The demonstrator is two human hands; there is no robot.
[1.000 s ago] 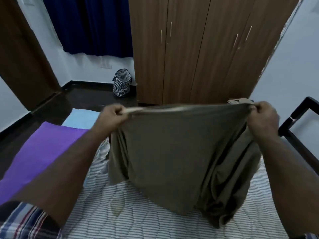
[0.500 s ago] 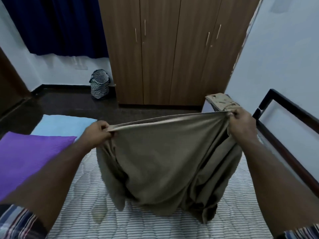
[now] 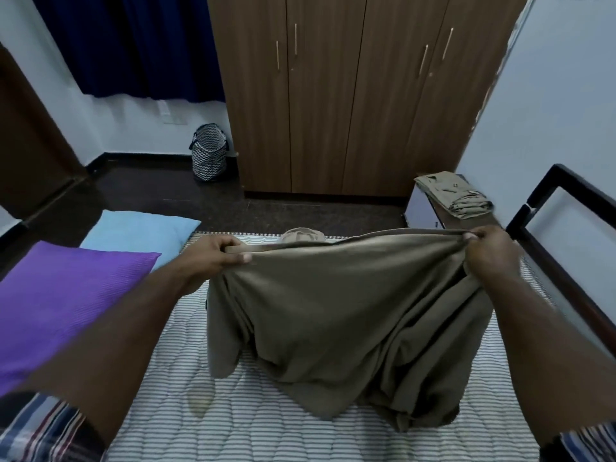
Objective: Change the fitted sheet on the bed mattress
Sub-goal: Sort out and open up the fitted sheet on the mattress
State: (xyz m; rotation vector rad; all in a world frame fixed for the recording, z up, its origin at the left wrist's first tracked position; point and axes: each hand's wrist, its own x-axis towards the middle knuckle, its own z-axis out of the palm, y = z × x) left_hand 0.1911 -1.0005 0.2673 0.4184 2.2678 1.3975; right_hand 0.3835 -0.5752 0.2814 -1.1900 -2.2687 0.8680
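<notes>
Left hand (image 3: pixel 218 256) and right hand (image 3: pixel 490 251) each grip hem of olive-brown fabric fitted sheet (image 3: pixel 333 311), fingers curled round edge, hem stretched taut between them. Sheet held above white grey-striped quilted mattress (image 3: pixel 266 425), lower folds resting on it. Purple ribbed pillow (image 3: pixel 63 295) and light-blue pillow (image 3: pixel 136 230) at left. Folded khaki cloth (image 3: pixel 456 196) on stand at right.

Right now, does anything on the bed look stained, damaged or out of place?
Yes: the bare striped mattress has a yellowish stain near its left front, below the olive sheet.
</notes>
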